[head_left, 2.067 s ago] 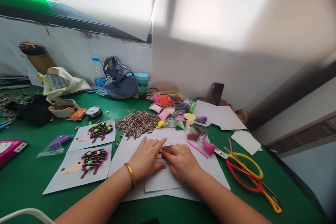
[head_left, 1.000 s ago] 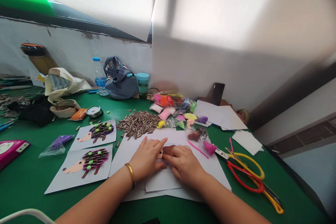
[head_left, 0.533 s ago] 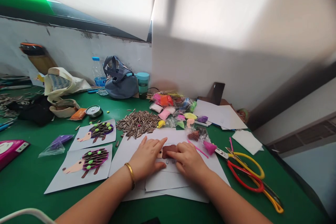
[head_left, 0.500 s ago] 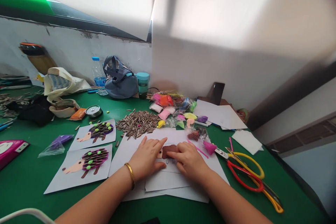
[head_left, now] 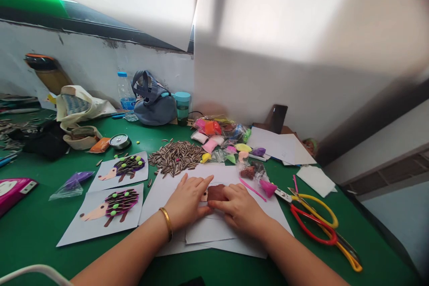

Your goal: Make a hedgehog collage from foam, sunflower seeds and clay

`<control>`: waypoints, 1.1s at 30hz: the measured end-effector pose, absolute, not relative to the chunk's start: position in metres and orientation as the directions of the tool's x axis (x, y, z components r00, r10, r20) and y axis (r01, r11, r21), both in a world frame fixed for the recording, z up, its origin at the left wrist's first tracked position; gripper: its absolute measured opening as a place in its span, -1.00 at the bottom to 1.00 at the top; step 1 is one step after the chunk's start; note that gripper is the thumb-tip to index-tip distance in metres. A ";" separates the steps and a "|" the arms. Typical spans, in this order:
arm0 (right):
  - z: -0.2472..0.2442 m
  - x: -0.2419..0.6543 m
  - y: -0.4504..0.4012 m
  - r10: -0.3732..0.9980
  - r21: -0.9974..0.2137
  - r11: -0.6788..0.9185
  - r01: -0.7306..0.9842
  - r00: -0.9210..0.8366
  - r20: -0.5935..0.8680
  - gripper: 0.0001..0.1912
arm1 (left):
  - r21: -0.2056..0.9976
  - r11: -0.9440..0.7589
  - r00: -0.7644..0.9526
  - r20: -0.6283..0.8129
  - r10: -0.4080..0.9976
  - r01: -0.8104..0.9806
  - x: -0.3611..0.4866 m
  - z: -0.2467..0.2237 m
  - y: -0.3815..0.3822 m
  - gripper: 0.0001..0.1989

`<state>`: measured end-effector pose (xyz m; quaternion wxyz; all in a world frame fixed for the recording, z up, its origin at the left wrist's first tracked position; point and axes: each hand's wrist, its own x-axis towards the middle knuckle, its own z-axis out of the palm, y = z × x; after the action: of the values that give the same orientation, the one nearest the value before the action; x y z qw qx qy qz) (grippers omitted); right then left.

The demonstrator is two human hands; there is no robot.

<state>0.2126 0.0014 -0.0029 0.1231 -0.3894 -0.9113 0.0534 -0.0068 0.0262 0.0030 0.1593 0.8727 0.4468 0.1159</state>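
Note:
My left hand (head_left: 188, 200) lies flat on the stacked white paper (head_left: 211, 234), its fingers spread around the left end of a hedgehog picture. A gold bangle (head_left: 166, 223) circles that wrist. On the sheet a flat patch of brown modelling clay (head_left: 215, 192) forms the body, beside a small pale face (head_left: 204, 194) with a dark eye. My right hand (head_left: 241, 208) rests over the patch's right and lower side. Its index finger stretches left and touches the clay's lower edge, while the other fingers bend loosely. Part of the drawing is hidden beneath both hands.
Two hedgehog pictures (head_left: 109, 212) lie left, near a heap of striped sunflower seeds (head_left: 176, 156). Bagged coloured clay (head_left: 214, 136) sits behind. Scissors with red and yellow handles (head_left: 315, 214) and a pink clay lump (head_left: 268, 188) are right. Bags and bottles line the wall.
My right index finger has slid down and left, from the middle of the brown clay to its lower edge. My left hand has stayed in place.

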 end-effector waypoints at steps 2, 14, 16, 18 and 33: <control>-0.003 0.211 0.000 0.725 -0.187 0.688 0.701 -0.666 0.174 -0.54 | 0.382 -0.550 0.574 0.061 0.817 0.743 -0.007 0.003 0.026 -0.19; -0.007 0.213 0.003 0.741 -0.220 0.671 0.708 -0.648 0.176 -0.44 | 0.379 -0.546 0.574 0.049 0.818 0.747 -0.006 0.004 0.026 -0.15; -0.006 0.210 0.002 0.738 -0.224 0.674 0.704 -0.655 0.164 -0.48 | 0.378 -0.547 0.573 0.050 0.818 0.747 -0.006 0.004 0.027 -0.16; -0.006 0.208 0.001 0.741 -0.227 0.671 0.706 -0.653 0.159 -0.49 | 0.377 -0.546 0.574 0.045 0.818 0.748 -0.006 0.005 0.027 -0.18; -0.008 0.203 0.000 0.748 -0.237 0.662 0.711 -0.645 0.155 -0.38 | 0.375 -0.551 0.576 0.053 0.816 0.746 -0.006 0.005 0.026 -0.24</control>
<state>0.2026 0.0003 -0.0081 0.1205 -0.4036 -0.9037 0.0774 -0.0060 0.0256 0.0051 0.1577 0.8736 0.4468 0.1112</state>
